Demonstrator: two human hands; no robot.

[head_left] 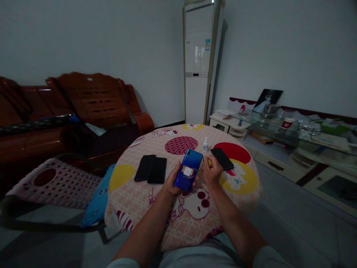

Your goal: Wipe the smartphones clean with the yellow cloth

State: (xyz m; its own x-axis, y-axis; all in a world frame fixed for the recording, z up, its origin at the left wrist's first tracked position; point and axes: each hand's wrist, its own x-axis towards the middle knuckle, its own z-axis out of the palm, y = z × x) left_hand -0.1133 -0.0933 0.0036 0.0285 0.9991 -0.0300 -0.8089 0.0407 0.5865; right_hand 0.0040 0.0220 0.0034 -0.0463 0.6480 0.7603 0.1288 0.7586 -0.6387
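Blue phone point(189, 170): held above the round table point(134, 208), back side up, tilted away from the person, with a small white sticker or pad on its lower back.
Far left: a wooden sofa point(83, 108) along the wall and a perforated plastic chair point(55, 182) near the table, well apart from the hands.
Two black phones point(151, 169): lying flat on the patterned cloth, touching side by side, just left of the held phone.
Left hand point(171, 182): fingers wrapped round the lower edge of the blue phone, thumb on its left side; a closed, one-handed hold from beneath.
Small bottle point(205, 144): upright on the cloth behind the hands, close to the phone's top corner.
Right hand point(212, 171): curled shut round something small and yellowish; what it is I cannot tell.
Another black phone point(222, 158): flat on the table just beyond the right hand's knuckles.
Far right: a low glass-topped cabinet point(292, 137) crowded with odds and ends.
Risk: I judge the phone could slip, since only one hand cradles it and it leans forward; a drop would land on the table or knock the bottle over. The right elbow's sweep might also nudge the nearby black phone toward the table edge.
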